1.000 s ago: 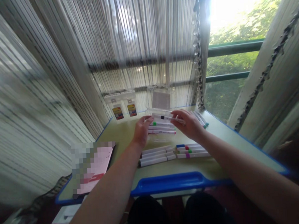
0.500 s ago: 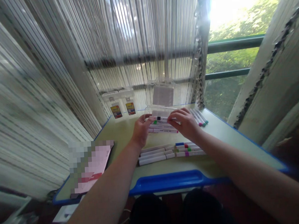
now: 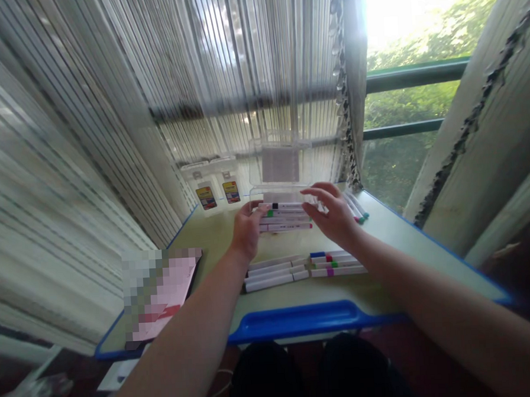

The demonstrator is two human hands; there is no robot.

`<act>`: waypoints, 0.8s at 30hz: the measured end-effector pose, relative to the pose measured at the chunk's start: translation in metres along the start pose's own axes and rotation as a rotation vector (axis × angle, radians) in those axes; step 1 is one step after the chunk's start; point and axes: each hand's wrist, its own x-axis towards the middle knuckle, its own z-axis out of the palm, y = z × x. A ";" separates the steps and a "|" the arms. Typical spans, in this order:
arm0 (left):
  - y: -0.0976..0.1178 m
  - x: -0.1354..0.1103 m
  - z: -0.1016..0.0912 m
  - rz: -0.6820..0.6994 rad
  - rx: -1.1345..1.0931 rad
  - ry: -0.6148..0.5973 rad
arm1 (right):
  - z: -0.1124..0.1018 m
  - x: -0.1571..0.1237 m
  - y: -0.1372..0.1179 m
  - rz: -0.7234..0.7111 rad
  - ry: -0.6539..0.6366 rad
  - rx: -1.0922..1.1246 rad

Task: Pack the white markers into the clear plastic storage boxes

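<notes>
A clear plastic case (image 3: pixel 256 194) stands with its lid (image 3: pixel 305 161) raised at the far middle of the desk. White markers (image 3: pixel 288 226) with coloured bands lie across inside it, one with a black band on top. My left hand (image 3: pixel 246 229) grips the case's left side, its thumb over the marker ends and its other fingers partly hidden behind. At the case's right end is my right hand (image 3: pixel 334 212), thumb and fingers spread apart and holding nothing. Whether its fingertips touch the case I cannot tell.
Nearer me lie white markers (image 3: pixel 276 281) on the left and colour-banded markers (image 3: pixel 340 271) on the right. More markers (image 3: pixel 356 205) lie behind my right hand. Two clear cases (image 3: pixel 215 192) with labels stand back left. A pink sheet (image 3: pixel 172 298) lies left; a blue tray (image 3: pixel 298 322) edges the desk.
My right hand has opened, letting go of the black-banded marker and drawing back to the right. The case, held by my left hand, has shifted slightly left.
</notes>
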 end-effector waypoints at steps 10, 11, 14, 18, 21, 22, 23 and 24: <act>0.002 0.000 -0.004 -0.020 -0.039 0.018 | -0.002 0.001 0.003 0.042 -0.080 0.097; 0.002 0.000 -0.004 -0.021 -0.029 0.022 | -0.002 0.002 0.003 0.036 -0.083 0.081; 0.001 -0.001 -0.003 -0.011 -0.031 0.020 | -0.001 0.002 0.003 -0.002 -0.065 0.071; -0.001 0.000 -0.002 -0.006 -0.045 0.015 | 0.002 0.002 0.004 -0.009 -0.043 0.118; -0.002 0.001 -0.002 -0.008 -0.040 0.020 | 0.001 0.001 0.005 0.113 -0.022 0.204; -0.002 0.001 -0.002 -0.009 -0.039 0.023 | 0.001 0.001 0.005 0.185 -0.013 0.254; -0.002 0.001 -0.002 -0.008 -0.039 0.026 | 0.001 0.001 0.006 0.274 -0.010 0.315; -0.002 0.001 -0.002 -0.008 -0.039 0.030 | 0.001 0.002 0.006 0.372 -0.021 0.388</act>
